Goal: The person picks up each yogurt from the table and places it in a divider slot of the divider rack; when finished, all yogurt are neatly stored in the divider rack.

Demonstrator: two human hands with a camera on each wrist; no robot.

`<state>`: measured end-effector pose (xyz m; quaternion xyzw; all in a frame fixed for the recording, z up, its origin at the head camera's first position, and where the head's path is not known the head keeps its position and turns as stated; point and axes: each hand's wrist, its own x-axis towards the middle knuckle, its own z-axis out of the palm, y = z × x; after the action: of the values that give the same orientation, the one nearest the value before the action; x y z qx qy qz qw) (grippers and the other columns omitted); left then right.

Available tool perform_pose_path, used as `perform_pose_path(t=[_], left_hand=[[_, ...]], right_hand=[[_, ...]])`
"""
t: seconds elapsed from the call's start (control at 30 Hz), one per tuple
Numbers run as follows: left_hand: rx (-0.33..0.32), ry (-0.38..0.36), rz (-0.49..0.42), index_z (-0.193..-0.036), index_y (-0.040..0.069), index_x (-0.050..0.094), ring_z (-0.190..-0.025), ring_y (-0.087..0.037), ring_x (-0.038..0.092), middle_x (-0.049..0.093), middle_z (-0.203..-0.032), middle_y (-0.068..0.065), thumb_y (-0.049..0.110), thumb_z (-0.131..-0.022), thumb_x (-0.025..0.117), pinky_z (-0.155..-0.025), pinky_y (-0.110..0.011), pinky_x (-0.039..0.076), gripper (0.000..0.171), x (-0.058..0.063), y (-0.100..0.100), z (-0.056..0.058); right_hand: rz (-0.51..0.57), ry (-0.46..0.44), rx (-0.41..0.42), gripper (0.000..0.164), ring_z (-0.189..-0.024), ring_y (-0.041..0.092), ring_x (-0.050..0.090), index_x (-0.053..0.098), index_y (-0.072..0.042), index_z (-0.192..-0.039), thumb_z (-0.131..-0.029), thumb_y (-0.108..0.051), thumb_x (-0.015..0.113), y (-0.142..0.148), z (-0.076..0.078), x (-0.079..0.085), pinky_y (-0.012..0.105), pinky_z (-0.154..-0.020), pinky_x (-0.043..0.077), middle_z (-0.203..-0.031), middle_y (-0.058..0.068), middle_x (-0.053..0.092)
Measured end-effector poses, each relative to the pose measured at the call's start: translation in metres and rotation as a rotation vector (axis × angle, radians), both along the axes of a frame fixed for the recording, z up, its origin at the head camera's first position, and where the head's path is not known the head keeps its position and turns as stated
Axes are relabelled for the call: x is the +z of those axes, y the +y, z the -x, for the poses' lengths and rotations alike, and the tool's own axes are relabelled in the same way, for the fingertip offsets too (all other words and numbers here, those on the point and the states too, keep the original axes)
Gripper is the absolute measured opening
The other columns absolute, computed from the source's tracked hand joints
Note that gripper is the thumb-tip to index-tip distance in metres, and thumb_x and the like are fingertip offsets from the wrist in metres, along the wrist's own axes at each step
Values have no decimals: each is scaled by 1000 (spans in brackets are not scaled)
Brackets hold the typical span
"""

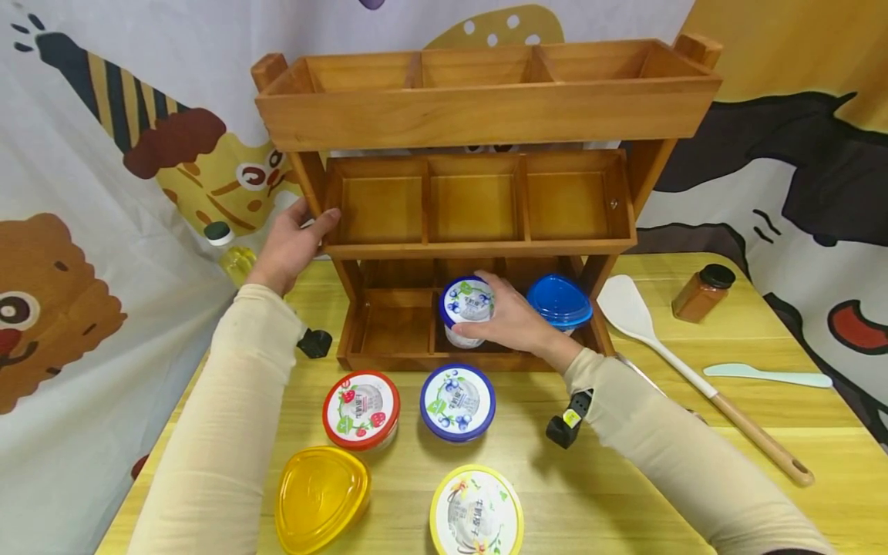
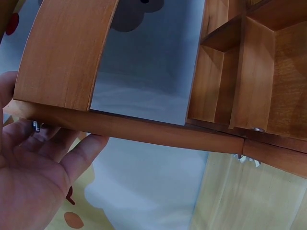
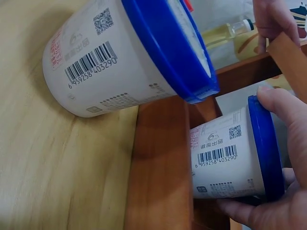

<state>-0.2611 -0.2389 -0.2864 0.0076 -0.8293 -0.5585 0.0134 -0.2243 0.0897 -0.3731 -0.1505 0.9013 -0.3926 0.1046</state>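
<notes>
A three-tier wooden rack (image 1: 486, 123) stands on the table. My right hand (image 1: 516, 316) grips a blue-lidded tub (image 1: 466, 301) with a blueberry print, at the middle compartment of the bottom tier. In the right wrist view the thumb and fingers (image 3: 240, 211) hold that tub (image 3: 223, 158) around its lid, with its lower part inside the compartment. My left hand (image 1: 291, 239) holds the left side of the rack at the middle tier. The left wrist view shows its fingers (image 2: 84, 155) around the wooden side frame (image 2: 144, 136). A blue triangular container (image 1: 560, 301) sits in the bottom right compartment.
In front stand a red-lidded tub (image 1: 361, 408), another blue-lidded tub (image 1: 458, 402), a yellow-lidded tub (image 1: 476, 512) and a yellow triangular container (image 1: 321, 497). Rightward lie a spatula (image 1: 683, 370), a pale green knife (image 1: 766, 375) and a spice jar (image 1: 704, 293). An oil bottle (image 1: 236, 258) stands left.
</notes>
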Motion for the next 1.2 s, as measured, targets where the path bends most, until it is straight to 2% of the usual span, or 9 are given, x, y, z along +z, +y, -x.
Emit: perform_pose_path(t=[0.37,0.73,1.0,1.1,1.2], left_hand=[[-2,-3,6,-154,18,32,-131,-26,48,41,-152,-10,46,-100,51,-111,-44,42,63,-1,0,-2],[3,-17,0,-154,20,31,-134,-25,46,39,-154,-8,46,-100,51,-113,-44,41,63,1,1,-1],[1,-9,-6,-154,19,32,-132,-25,47,40,-153,-9,45,-100,51,-112,-44,42,62,1,0,-1],[-1,-7,-3,-154,18,32,-131,-25,48,41,-152,-9,45,-100,51,-111,-44,42,62,1,0,-2],[-4,-6,-6,-153,18,33,-132,-25,48,41,-152,-9,45,-100,51,-111,-44,42,63,1,1,-2]], right_hand=[[-46,-17,-28,110,-117,33,53,19,-15,-157,-74,-51,81,-7,5,-16,50,-99,49,-139,18,44],[-76,-49,-34,111,-125,39,48,13,-12,-158,-78,-51,78,-7,5,-19,55,-107,43,-153,22,29],[-57,-37,-41,111,-127,39,46,12,-13,-158,-77,-50,79,-9,3,-19,56,-108,42,-155,22,26],[-61,-11,-47,111,-132,41,42,12,-13,-158,-77,-50,79,-9,2,-18,58,-109,40,-157,23,23],[-57,25,-65,110,-140,44,33,14,-13,-158,-77,-50,79,-9,1,-16,61,-111,35,-159,25,19]])
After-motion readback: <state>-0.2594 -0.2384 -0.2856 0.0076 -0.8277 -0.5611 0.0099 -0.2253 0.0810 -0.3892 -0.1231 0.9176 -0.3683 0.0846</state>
